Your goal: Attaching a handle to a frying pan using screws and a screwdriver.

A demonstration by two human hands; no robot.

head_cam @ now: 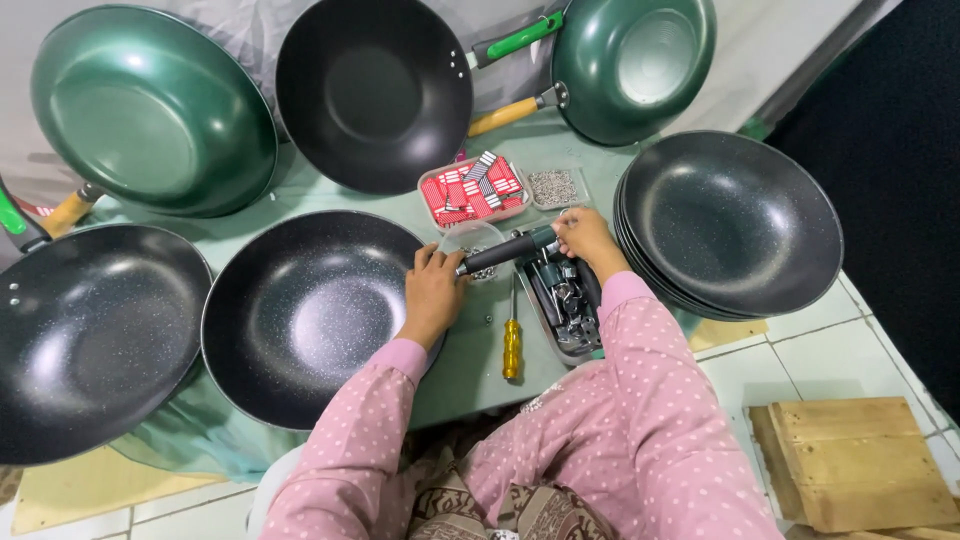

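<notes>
On the table, head view, low green surface seen from above:

- Black handle: a dark rod-shaped pan handle, long axis running left to right with its right end slightly higher; it lies between both hands, just above the near rim of the black wok.
- Left hand: rests on the right rim of the black wok, fingers curled about the left end of the black handle, grasping it.
- Right hand: fingers pinched closed at the right end of the black handle, where a greenish metal end shows; what exactly the fingertips press cannot be told.
- Metal tray: narrow, just below the right hand, filled with dark handles and metal fittings.
- Screwdriver: yellow grip, shaft pointing away from the person, lying upright in the picture between the black wok and the metal tray.
- Pink tray: holds small red and white packets, just beyond the hands; a clear tray of small grey screws sits beside it on the right.
- Stack of black woks: nested, without handles, to the right of the right hand.
- Green pans: one at far left, another at the far right end, both with handles fitted; a further black pan stands between them, and one more black wok lies at the near left edge.
- Sleeves: pink with white dots.
- Floor: pale tiles at right, with wooden boards lying on them.
</notes>
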